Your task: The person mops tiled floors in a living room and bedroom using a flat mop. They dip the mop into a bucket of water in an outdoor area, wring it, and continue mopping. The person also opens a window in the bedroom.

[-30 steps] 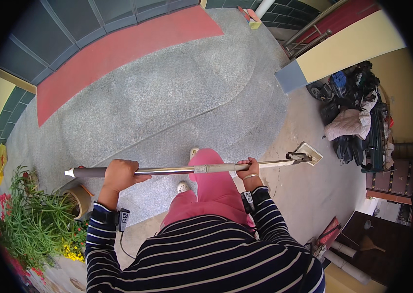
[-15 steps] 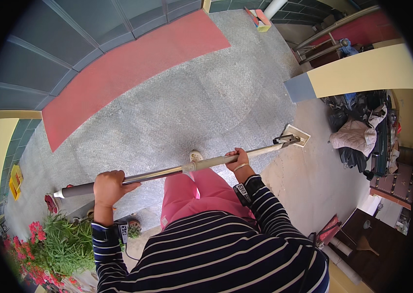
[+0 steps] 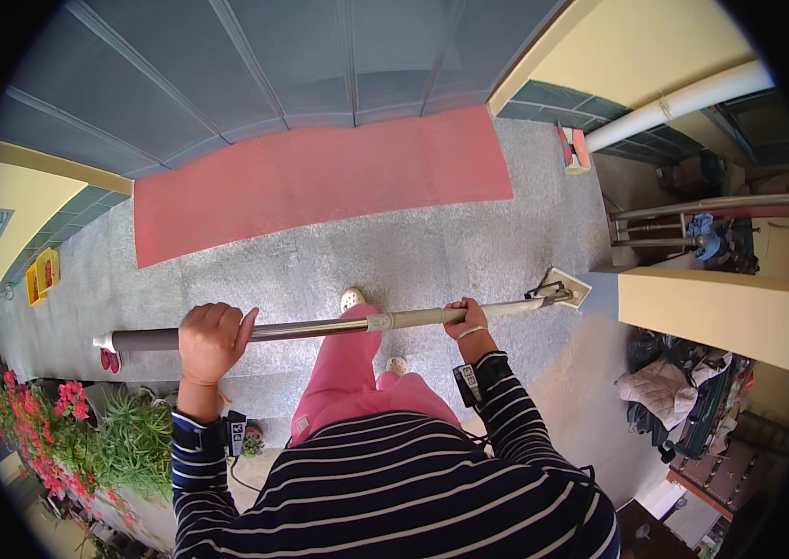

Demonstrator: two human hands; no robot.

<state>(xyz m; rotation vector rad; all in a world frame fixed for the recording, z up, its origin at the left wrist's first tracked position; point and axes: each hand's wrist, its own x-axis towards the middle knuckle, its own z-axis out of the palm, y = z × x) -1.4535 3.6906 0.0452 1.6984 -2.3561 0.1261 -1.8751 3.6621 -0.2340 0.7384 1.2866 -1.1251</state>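
Across my body I hold a long-handled mop, its metal and pale grey pole nearly level in the picture. My left hand is closed around the pole by the dark grip at the left end, its thumb lying along the pole. My right hand wraps around the paler section farther right. Beyond it, the mop's flat rectangular head with a whitish rim and metal bracket is at the right end. I cannot tell whether the head touches the ground.
A red mat lies ahead before grey door panels. To the right are a yellow pillar and a heap of bags and cloth. Left are red flowers, a green plant, red shoes and yellow crates.
My view has turned left, so the mat and doors appear more squarely ahead. One foot has stepped forward. The mop has swung more level, with both hands still around its pole.
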